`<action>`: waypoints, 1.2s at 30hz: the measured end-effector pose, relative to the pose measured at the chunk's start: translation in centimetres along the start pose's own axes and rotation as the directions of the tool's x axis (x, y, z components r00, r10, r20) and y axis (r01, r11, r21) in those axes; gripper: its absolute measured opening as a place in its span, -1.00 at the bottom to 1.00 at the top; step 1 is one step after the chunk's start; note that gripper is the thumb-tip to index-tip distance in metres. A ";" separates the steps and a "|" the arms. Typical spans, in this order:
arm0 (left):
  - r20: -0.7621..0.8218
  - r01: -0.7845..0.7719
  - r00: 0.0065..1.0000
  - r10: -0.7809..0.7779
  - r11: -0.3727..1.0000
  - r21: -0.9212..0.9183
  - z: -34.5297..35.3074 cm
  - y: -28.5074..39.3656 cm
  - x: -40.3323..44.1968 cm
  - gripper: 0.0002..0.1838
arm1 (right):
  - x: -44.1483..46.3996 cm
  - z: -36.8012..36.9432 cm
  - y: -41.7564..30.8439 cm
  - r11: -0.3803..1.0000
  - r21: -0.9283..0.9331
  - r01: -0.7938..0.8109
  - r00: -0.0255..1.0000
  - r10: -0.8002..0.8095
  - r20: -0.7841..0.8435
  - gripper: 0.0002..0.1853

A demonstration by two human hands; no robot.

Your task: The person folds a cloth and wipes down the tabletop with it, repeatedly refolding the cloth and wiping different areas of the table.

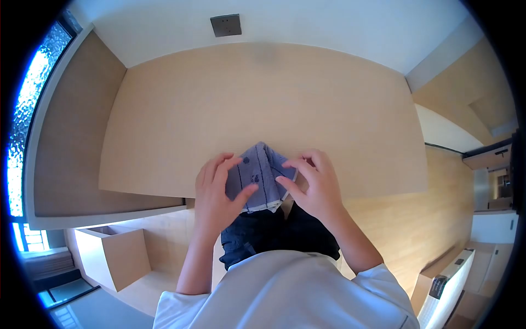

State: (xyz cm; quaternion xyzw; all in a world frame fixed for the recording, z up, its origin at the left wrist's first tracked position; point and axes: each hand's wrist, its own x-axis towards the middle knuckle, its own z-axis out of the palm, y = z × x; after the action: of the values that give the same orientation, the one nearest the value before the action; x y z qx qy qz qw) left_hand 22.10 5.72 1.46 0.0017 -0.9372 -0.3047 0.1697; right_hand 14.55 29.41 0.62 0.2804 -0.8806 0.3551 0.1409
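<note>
At mid-frame, the cloth [255, 171], peaked up-frame, is flanked evenly by left hand [213, 191] and right hand [319, 185], half-curled (grip can't be told).

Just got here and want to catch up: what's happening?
A person has both hands at a grey-blue cloth by the near edge of a wooden table. The left hand is at one side, the right hand at the other, thumbs and fingers apart. Whether either hand grips it is unclear.
</note>
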 end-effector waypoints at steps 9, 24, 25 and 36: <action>0.018 -0.153 0.987 0.158 0.916 0.371 2.9 -1.7 -7.4 -0.34 | -2.2 0.5 -1.1 0.995 0.077 -0.064 0.951 0.037 0.307 -0.70; -0.059 -0.181 0.981 0.184 0.982 0.051 2.5 3.5 -4.5 -0.52 | 2.8 -1.3 1.4 0.960 0.081 -0.270 0.931 0.238 0.278 -0.83; -0.028 -0.163 0.986 0.164 0.986 0.035 3.5 3.6 -4.9 -0.53 | 2.2 -0.6 2.4 0.971 0.084 -0.224 0.950 0.198 0.243 -0.81; 0.001 -0.221 0.975 0.222 0.973 -0.059 2.3 0.3 -4.9 -0.53 | 0.1 -2.8 0.1 0.962 0.050 -0.269 0.835 0.206 0.511 -0.61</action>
State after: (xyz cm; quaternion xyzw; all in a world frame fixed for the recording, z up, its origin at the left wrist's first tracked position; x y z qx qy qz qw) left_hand 26.03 7.81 -1.69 -0.1089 -0.9229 -0.3112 0.1990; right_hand 14.59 31.38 2.54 0.2591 -0.8919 0.3370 -0.1546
